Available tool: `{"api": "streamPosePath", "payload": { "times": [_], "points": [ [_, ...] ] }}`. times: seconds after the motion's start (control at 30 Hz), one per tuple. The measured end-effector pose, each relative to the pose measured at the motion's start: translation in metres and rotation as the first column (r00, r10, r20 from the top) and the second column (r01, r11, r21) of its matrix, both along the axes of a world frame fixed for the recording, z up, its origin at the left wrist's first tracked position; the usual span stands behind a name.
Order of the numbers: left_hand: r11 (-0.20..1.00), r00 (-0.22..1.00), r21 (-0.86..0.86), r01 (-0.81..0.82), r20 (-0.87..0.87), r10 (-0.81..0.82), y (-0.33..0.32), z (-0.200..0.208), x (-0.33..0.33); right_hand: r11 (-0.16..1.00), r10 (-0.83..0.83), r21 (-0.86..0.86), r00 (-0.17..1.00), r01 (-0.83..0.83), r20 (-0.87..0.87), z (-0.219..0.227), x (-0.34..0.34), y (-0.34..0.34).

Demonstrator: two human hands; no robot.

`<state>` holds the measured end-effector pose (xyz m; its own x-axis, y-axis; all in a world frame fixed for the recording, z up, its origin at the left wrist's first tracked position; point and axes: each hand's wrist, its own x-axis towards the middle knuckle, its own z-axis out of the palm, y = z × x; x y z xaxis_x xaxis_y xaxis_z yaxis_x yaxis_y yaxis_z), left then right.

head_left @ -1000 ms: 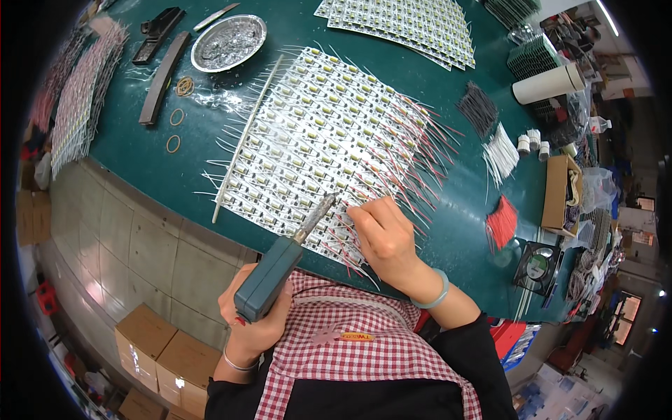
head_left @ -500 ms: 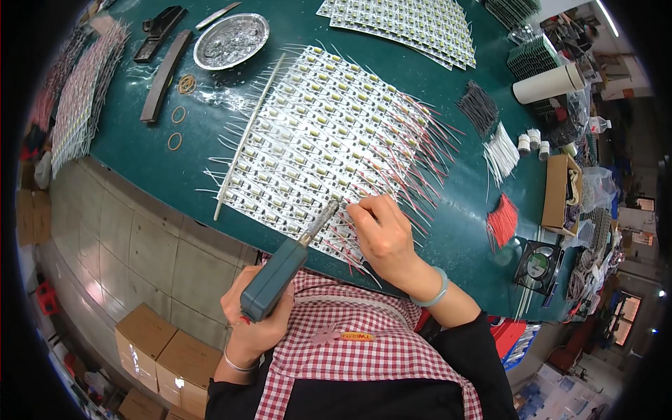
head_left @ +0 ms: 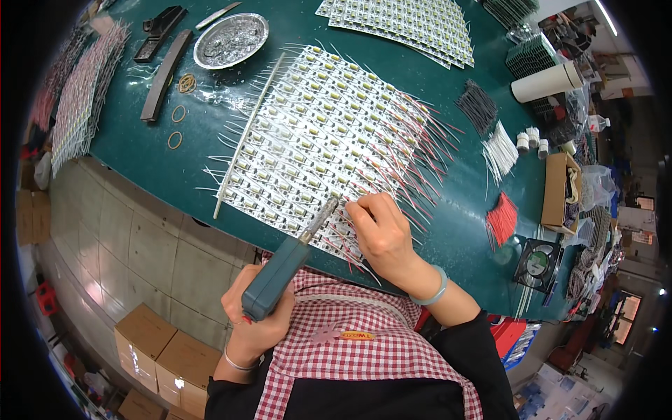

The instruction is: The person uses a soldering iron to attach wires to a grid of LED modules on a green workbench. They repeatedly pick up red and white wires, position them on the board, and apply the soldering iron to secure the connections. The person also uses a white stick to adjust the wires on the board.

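Note:
My left hand [head_left: 255,308] is wrapped round the dark green handle of a soldering gun [head_left: 276,273]. The gun's metal tip points up and right onto a panel of small white circuit boards [head_left: 301,140], close to its near right part. Beside that tip, my right hand [head_left: 383,234] is closed in a pinch, fingertips low over the boards. A thin wire seems to run from the pinch toward the tip; its end is too small to make out. Red and white wires [head_left: 420,161] stick out from the panel's right side, and white ones from its left.
A metal dish [head_left: 231,42] holds solder scraps at the far left. To the right lie bundles of black wires [head_left: 477,108], white wires [head_left: 500,152] and red wires [head_left: 502,220], with a small fan [head_left: 537,261]. More panels [head_left: 406,28] are stacked at the back.
Almost nothing differs. The soldering gun and both hands keep their places at the same spot on the panel, with only a very slight shift.

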<state>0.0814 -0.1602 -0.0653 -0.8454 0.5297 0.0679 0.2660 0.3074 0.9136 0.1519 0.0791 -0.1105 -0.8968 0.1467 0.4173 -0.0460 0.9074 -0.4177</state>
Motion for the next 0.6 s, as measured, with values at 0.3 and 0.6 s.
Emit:
{"api": "streamPosePath", "payload": {
  "times": [0.3, 0.6],
  "points": [
    [1.0, 0.999, -0.007, 0.004, 0.04, -0.003, -0.0069, 0.0043, 0.0006, 1.0, -0.002, 0.008, 1.0, 0.002, -0.013, 0.0002, -0.0005, -0.0002],
    [0.999, 1.0, -0.027, 0.028, -0.014, -0.028, -0.0029, -0.0012, 0.0019, 1.0, -0.004, 0.01, 1.0, 0.004, -0.02, -0.0027, 0.0009, 0.0003]
  ]
}}
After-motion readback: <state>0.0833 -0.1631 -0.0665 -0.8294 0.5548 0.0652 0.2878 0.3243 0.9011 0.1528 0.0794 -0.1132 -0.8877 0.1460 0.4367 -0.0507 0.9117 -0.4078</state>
